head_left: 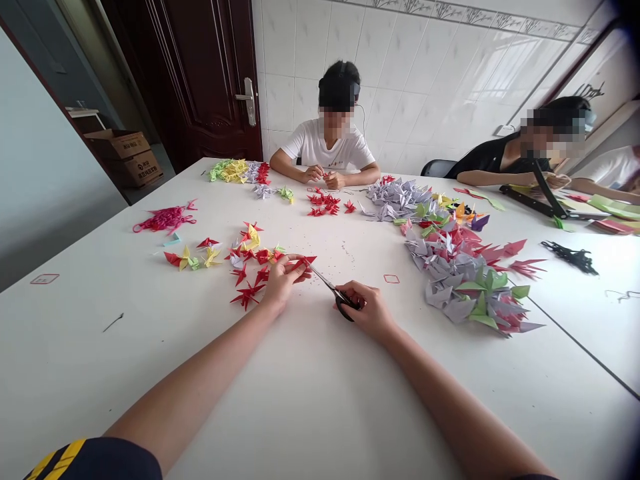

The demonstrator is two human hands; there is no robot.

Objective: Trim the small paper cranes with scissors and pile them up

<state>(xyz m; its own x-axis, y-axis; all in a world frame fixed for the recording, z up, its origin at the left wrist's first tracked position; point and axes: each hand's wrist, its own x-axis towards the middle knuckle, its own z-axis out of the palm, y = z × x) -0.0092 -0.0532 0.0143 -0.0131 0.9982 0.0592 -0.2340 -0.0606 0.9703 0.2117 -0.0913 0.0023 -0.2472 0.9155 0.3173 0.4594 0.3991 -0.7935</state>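
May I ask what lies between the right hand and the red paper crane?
Head view: the scissors, held by the right hand, their blades reaching the red paper crane in the left hand.

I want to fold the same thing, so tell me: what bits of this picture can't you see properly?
Head view: the red paper shape in the left hand is partly covered by fingers; its folds are too small to read.
Head view: scissors handles hidden inside the right hand.
Head view: black tangle too small to identify.
Head view: far-right person cut off by the frame edge.
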